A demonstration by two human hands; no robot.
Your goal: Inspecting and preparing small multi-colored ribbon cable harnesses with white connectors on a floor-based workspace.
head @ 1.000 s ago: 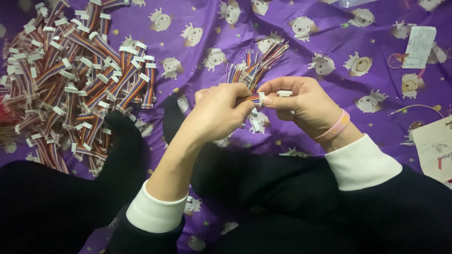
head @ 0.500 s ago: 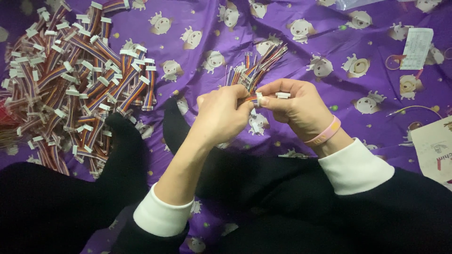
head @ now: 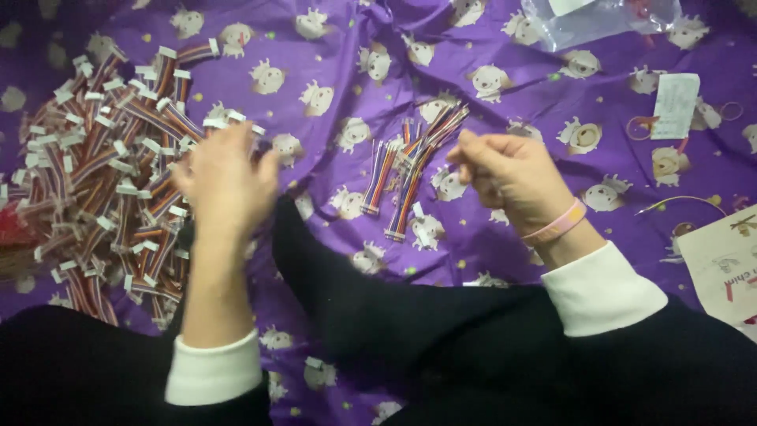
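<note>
Change since half a second ago: the two hands, then joined over one wire lead at centre, have parted. The left hand (head: 225,185) has swung out to the large pile; the right hand (head: 512,177) has drawn back a little to the right.

Item 1. Left hand: back up, fingers (head: 206,150) spread and loosely open, tips at the right edge of the large pile of wire leads (head: 102,181). Whether a lead is already pinched under it cannot be told. Forearm runs straight up from a white cuff (head: 213,369).

Item 2. Right hand: loosely curled, thumb and forefinger pointing left, just beside the upper end of the small bundle of leads (head: 410,170). Whether the fingertips grip anything cannot be told. Pink wristband (head: 556,227) at the wrist.

Item 3. Large pile: striped leads with white plug ends, heaped at the left, running off the left border.

Item 4. Small bundle: a few sorted leads lying side by side between the hands.

Item 5. Purple patterned cloth (head: 331,47): bare stretch between pile and bundle, and above both hands.

Item 6. Edges: clear plastic bag (head: 599,20) at top right; small paper slip (head: 675,106) and printed sheet (head: 725,264) at the right, well apart from the right hand. Dark-clothed legs (head: 410,339) fill the lower border.
</note>
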